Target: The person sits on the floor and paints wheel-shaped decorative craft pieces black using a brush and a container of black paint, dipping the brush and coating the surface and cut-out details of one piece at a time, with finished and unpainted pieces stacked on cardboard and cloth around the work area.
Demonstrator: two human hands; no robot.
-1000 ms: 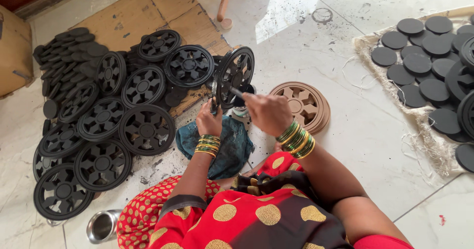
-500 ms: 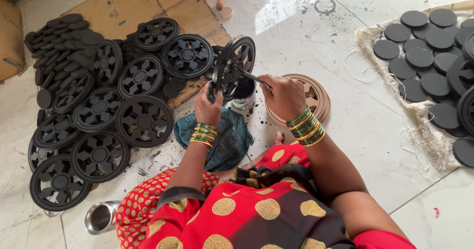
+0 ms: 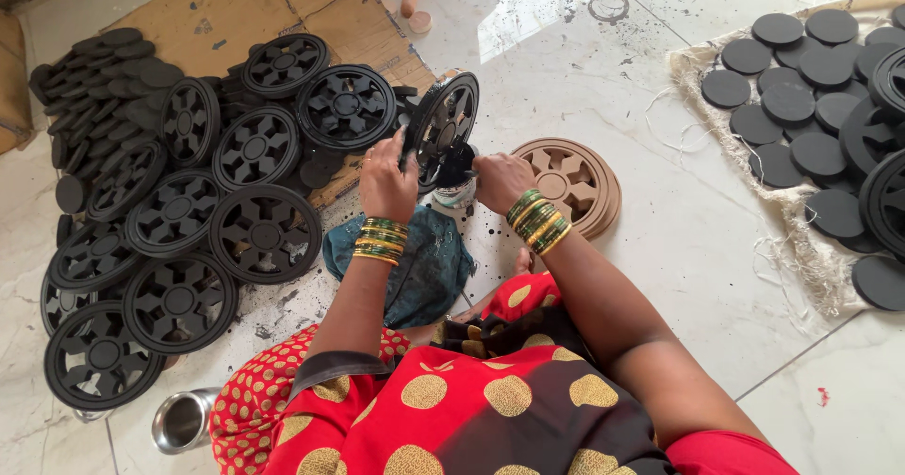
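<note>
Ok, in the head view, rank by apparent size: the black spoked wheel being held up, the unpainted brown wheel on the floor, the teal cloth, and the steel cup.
1. teal cloth, largest
2. and 3. brown wheel and held black spoked wheel: unsure, since the black one is tilted and nearer the camera
4. steel cup, smallest

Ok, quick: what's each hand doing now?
Left hand: closed on the black wheel, holding it upright.
Right hand: closed on a dark brush-like tool against the wheel.

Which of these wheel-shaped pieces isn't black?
The tan wheel piece lying flat on the floor beside the right hand; all the others are black.
</note>
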